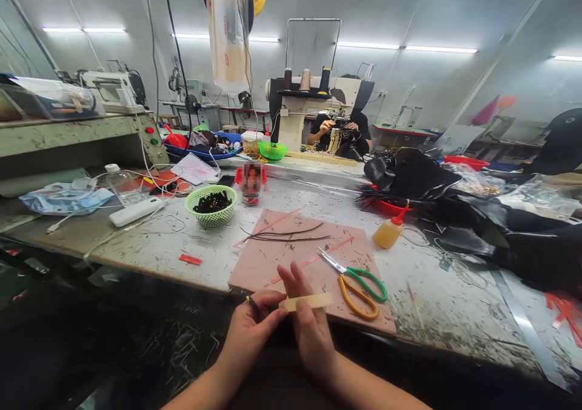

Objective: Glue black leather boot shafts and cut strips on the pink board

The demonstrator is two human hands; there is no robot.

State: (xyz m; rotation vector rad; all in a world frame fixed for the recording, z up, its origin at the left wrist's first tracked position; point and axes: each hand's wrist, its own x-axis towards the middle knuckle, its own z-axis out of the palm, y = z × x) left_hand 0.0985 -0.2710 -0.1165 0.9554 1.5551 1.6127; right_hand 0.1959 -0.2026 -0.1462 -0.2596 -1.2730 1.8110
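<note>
A pale cream flat strip (316, 301) lies across my two hands, just above the front edge of a pink cutting board. My left hand (252, 325) pinches the strip's left end, and a small dark piece with a yellow mark shows by its index finger. My right hand (313, 334) has its thumb pressed on the strip, with the other fingers raised behind it. Close by on the pink board (264, 264) lie scissors (352, 282) with one green and one orange handle. Thin dark cords (291, 238) and narrow reddish strips rest farther back on the board.
A green basket (211, 207) of black pieces stands left, near a clear jar (251, 182). A glue bottle (388, 231) and black leather pieces (409, 173) are right. A steel ruler (522, 319) lies at the right edge. Behind, a person works at a sewing machine (295, 119).
</note>
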